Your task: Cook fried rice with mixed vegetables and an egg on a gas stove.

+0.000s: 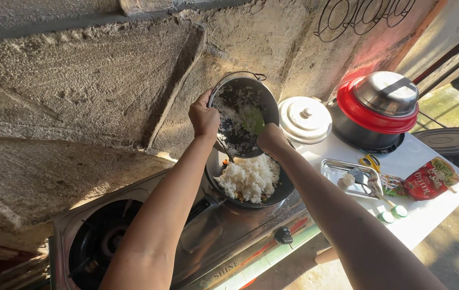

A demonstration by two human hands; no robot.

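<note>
My left hand (204,117) grips the rim of a metal pot (243,88) and holds it tipped on its side above a dark wok (283,189). Grains of rice cling to the pot's inner wall. My right hand (270,138) reaches into the pot holding a light green spoon (252,119) against the inside. A heap of white rice (249,177) lies in the wok, with bits of orange and green at its edges. The wok stands on the right burner of a steel gas stove (224,233).
The stove's left burner (99,244) is bare. On the white table (428,215) stand a lidded white pot (305,119), a black cooker with red rim and steel lid (377,110), a metal tray (342,173), scissors (369,161), a red sauce pouch (430,179). A rough concrete wall rises behind.
</note>
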